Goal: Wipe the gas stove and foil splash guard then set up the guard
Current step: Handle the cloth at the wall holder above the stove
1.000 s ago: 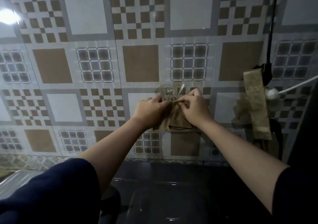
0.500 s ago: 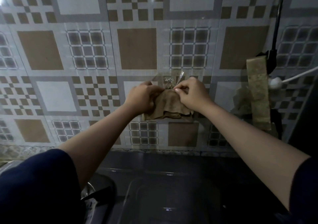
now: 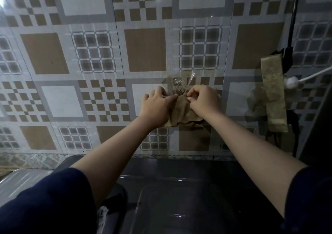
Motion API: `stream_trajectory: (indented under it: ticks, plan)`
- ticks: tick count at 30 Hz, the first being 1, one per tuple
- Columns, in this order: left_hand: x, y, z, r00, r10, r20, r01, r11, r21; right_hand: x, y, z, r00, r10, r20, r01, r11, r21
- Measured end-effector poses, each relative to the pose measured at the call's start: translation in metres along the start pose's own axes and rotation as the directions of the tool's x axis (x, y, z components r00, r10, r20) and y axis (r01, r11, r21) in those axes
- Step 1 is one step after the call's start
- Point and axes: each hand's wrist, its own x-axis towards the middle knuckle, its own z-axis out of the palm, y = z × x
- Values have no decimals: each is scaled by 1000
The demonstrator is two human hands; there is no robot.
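Head view, both arms reaching fwd to the patterned brown-and-grey tiled wall (image 3: 93, 54). A crumpled brown cloth rag (image 3: 181, 111) hangs against the wall from a small clear adhesive hook (image 3: 179, 86), centre-right of frame. Left hand (image 3: 156, 106): fingers extended and close together, tips laid on the rag's upper left edge. Right hand (image 3: 203, 100): fingers curled, thumb + forefinger pinching the rag's top edge just below the hook. Vs. 0.5 s ago: left hand is flatter and more open, whereas it was bunched over the cloth; right pinch unchanged; rag in the same spot on the hook. Right of the hands, a long olive-brown cloth strip (image 3: 274, 93) hangs by a black vertical pipe (image 3: 292, 23). Below, dark grey countertop (image 3: 179, 179).
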Motion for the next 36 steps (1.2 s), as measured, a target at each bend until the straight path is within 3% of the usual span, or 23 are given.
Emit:
stream_trajectory:
  ticks: [4,6,9,13,16,18,20,22,27,36]
  plan:
    - [-3,15,12,999,45,22,-46,998,32,-11,8,3,994,-111,25,113,987,-117]
    - [-4,20,15,999,39,29,-32,979,-200,-12,11,2,993,-106,59,109,993,-49]
    - [-7,23,16,998,2,57,28,862,-507,-10,15,1,986,-67,151,67,998,8]
    - [-11,20,13,988,-4,152,101,764,-637,-9,11,-8,954,-24,298,0,997,79]
    - [-18,18,6,961,80,264,144,669,-729,-14,4,-22,885,-34,464,-76,973,217]
    - [-24,17,4,931,154,331,168,625,-763,-19,4,-30,836,-33,547,-98,973,208]
    - [-28,19,5,919,183,350,163,633,-757,-22,6,-38,787,-37,616,-102,977,189]
    - [-29,22,7,936,164,311,110,705,-701,-24,6,-43,764,-38,644,-71,987,143]
    - [-30,33,6,956,134,262,52,800,-598,-32,3,-41,848,-104,519,184,977,-105]
    - [-39,29,-10,994,110,-1,-88,786,-612,-37,-11,-43,936,-242,256,265,962,-59]
